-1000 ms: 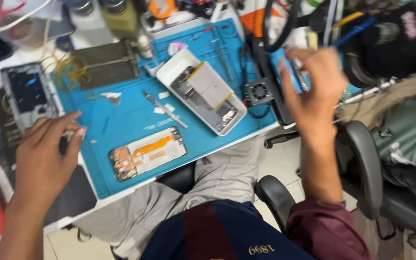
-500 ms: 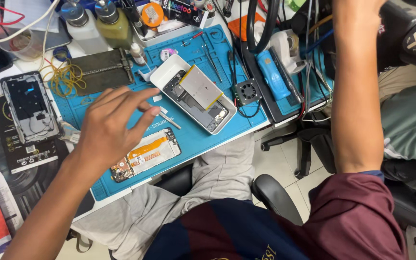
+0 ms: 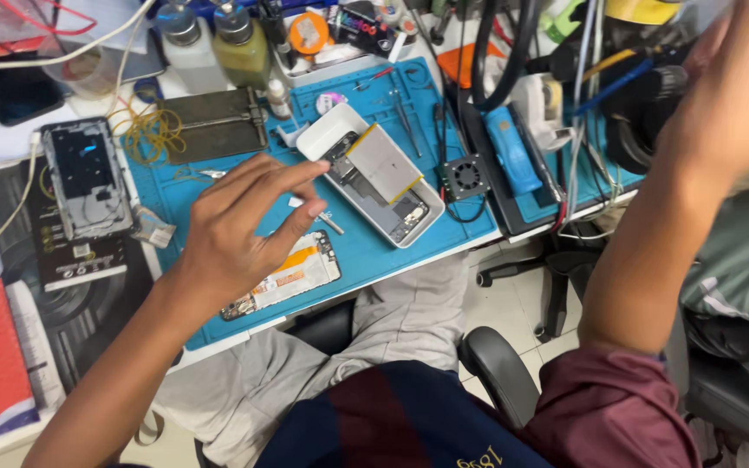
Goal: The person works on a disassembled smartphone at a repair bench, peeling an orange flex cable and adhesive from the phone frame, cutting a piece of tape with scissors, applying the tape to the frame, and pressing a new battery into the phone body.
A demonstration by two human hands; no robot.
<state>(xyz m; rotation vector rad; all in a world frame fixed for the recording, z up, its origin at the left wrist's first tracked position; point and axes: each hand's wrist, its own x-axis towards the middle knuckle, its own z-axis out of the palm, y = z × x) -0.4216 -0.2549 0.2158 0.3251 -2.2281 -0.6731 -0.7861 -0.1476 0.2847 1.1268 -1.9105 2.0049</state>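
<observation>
Hovering over the blue mat [image 3: 218,186], the left hand [image 3: 236,230] has loosely spread, empty fingers; the right hand [image 3: 734,82], raised far right, fingers' state unclear.

The work mat [image 3: 444,217] is bright blue. On it lies an opened phone [image 3: 374,173] with a white frame, grey insides and a silvery battery edged in yellow. A second board [image 3: 292,273] shows orange and white. One bottle [image 3: 240,48] holds olive-green liquid, another [image 3: 185,48] is whitish. The sleeve [image 3: 617,412] looks maroon, though blurred.
</observation>
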